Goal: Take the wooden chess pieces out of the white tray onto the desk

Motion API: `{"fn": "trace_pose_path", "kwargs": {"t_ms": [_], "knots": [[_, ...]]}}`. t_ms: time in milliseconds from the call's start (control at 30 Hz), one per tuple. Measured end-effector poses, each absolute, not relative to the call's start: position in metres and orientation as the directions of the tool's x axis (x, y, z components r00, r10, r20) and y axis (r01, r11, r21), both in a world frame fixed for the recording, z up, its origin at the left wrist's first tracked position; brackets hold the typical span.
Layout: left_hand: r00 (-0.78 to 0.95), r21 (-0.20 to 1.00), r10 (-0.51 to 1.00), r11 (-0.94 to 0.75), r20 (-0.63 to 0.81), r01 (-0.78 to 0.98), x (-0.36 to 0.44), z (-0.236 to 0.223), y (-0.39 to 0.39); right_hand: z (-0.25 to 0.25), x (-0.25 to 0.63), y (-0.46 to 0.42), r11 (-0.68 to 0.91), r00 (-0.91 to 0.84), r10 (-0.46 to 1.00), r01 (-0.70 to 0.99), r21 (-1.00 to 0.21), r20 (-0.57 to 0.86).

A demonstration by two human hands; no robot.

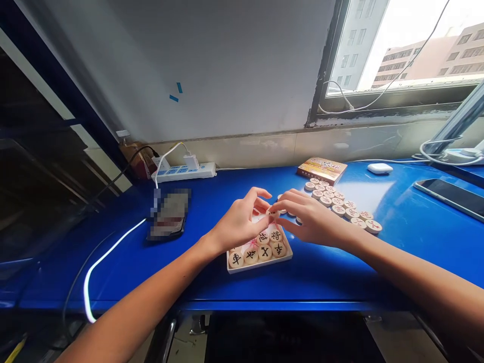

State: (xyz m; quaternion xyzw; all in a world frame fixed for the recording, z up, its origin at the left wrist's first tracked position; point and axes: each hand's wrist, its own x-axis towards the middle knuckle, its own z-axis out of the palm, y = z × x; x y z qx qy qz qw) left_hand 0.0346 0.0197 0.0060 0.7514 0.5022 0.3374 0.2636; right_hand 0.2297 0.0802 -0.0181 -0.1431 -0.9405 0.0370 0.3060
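Observation:
My left hand (pixel 244 219) and my right hand (pixel 308 219) meet over a shallow white box (pixel 260 265). Between their fingertips is a round wooden Chinese chess piece (pixel 271 214) with a black character, which both hands appear to grip. My left index finger is lifted off it, and the other fingertips are partly hidden. Inside the box lie several pieces with black characters, among them a front-row piece (pixel 236 259) and another (pixel 276 235) at the right. Red lines show on the box's floor. A few more pieces lie on the table, half covered by my right hand.
Several red-character pieces (pixel 338 209) are grouped on the blue table (pixel 321 282) behind my right hand, near a printed cardboard box (pixel 322 170). A blurred phone (pixel 169 216), a power strip (pixel 189 172) and cables are at left. At right are a white earbud case (pixel 380 168) and another phone (pixel 451 195).

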Motion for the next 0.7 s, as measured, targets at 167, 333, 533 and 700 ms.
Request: {"fn": "trace_pose_path", "kwargs": {"t_ms": [167,333,533,700], "knots": [[0.251,0.818,0.934,-0.347,0.256,0.459,0.0359,0.0030,0.0198,-0.0173,0.2299,0.0776,0.937,-0.742,0.349,0.258,-0.237,0.572],[0.287,0.850,0.928,-0.340,0.236,0.403,0.0370,-0.0005,0.0191,-0.0206,0.2291,0.0739,0.942,-0.773,0.329,0.232,-0.242,0.543],[0.337,0.894,0.932,-0.260,0.133,0.366,0.0389,-0.0019,0.0166,-0.0184,0.2279,0.0751,0.946,-0.719,0.324,0.253,-0.202,0.615],[0.357,0.920,0.927,-0.235,0.115,0.314,0.0393,-0.0008,0.0179,-0.0182,0.2297,0.0774,0.952,-0.730,0.293,0.285,-0.114,0.618]]}}
